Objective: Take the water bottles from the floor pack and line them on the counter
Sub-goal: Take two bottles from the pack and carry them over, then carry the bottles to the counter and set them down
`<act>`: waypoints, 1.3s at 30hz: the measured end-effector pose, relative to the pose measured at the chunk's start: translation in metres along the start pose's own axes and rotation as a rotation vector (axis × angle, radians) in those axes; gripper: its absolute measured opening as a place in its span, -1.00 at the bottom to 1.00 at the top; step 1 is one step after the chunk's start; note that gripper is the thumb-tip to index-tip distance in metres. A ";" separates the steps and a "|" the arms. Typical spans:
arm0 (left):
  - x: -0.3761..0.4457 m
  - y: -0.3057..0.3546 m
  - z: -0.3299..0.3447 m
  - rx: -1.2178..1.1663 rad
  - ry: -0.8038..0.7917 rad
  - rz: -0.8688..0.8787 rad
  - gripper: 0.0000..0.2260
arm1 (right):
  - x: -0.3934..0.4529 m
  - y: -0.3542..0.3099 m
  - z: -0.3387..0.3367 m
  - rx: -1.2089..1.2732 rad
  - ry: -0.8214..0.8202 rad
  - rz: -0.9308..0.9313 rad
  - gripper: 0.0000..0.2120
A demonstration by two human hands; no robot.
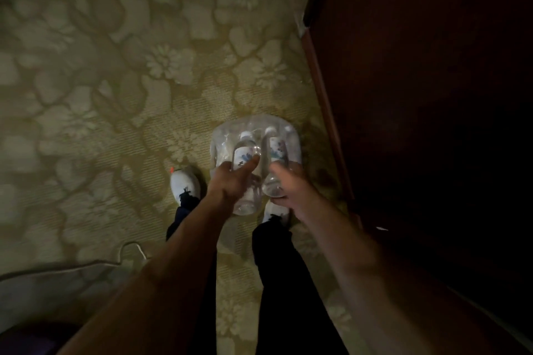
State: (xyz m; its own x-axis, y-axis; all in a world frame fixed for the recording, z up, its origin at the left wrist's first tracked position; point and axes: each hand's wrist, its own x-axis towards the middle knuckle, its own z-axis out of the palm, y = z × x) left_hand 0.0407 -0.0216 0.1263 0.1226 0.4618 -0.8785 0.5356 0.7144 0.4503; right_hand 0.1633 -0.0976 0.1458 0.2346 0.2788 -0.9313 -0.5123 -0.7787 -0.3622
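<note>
A clear plastic-wrapped pack (227, 138) sits on the patterned carpet straight ahead of my feet, with at least one white cap still showing inside it. My left hand (230, 184) is wrapped around a clear water bottle (242, 157) with a white label, tilted with its cap pointing away from me. Beside it, my right hand (291, 187) grips a second labelled water bottle (277, 153), tilted the same way. Both bottles hover just above the pack's near side. The counter is not in view.
Dark wooden furniture (418, 95) with a reddish edge runs along the right, close to the pack. My two white shoes (184, 184) stand just behind the pack. A pale cable (127, 251) lies on the floral carpet (115, 95) at lower left.
</note>
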 end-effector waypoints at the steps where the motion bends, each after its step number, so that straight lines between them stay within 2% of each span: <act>1: -0.019 0.005 0.002 -0.005 0.000 0.004 -0.16 | -0.024 -0.005 -0.007 -0.010 -0.005 -0.043 -0.63; 2: -0.036 0.008 0.004 -0.010 0.002 0.007 -0.09 | -0.048 -0.009 -0.015 -0.009 -0.010 -0.086 -0.65; 3: -0.053 0.011 0.007 -0.022 0.000 0.025 -0.11 | -0.070 -0.012 -0.022 -0.001 -0.011 -0.120 -0.63; 7: -0.120 0.026 0.017 -0.087 -0.037 0.182 -0.36 | -0.141 -0.015 -0.048 0.059 -0.020 -0.225 -0.58; 10: -0.170 0.040 0.023 -0.131 -0.102 0.287 -0.43 | -0.195 -0.019 -0.062 0.080 -0.009 -0.303 -0.56; 14: -0.236 0.066 0.033 -0.148 -0.207 0.466 -0.60 | -0.255 -0.017 -0.079 0.157 0.085 -0.453 -0.48; 19: -0.317 0.087 0.037 -0.160 -0.309 0.649 -0.62 | -0.338 -0.004 -0.092 0.261 0.165 -0.681 -0.50; 25: -0.426 0.109 0.062 -0.111 -0.405 0.943 -0.41 | -0.452 0.017 -0.122 0.292 0.416 -0.987 -0.57; 29: -0.517 0.108 0.087 -0.037 -0.506 1.232 -0.54 | -0.522 0.045 -0.153 0.388 0.589 -1.238 -0.49; 33: -0.605 0.085 0.123 -0.055 -0.603 1.473 -0.56 | -0.593 0.081 -0.193 0.459 0.694 -1.460 -0.44; 36: -0.664 0.054 0.158 -0.134 -0.704 1.539 -0.53 | -0.637 0.119 -0.231 0.443 0.849 -1.559 -0.42; 39: -0.717 0.015 0.202 -0.212 -0.808 1.527 -0.47 | -0.677 0.167 -0.278 0.411 0.983 -1.592 -0.46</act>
State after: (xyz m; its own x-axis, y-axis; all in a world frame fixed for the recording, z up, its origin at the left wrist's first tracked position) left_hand 0.1297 -0.4486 0.7307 0.7578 0.4197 0.4995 -0.5519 0.0039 0.8339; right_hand 0.1488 -0.5726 0.7271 0.8561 0.0115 0.5166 0.5158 0.0407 -0.8557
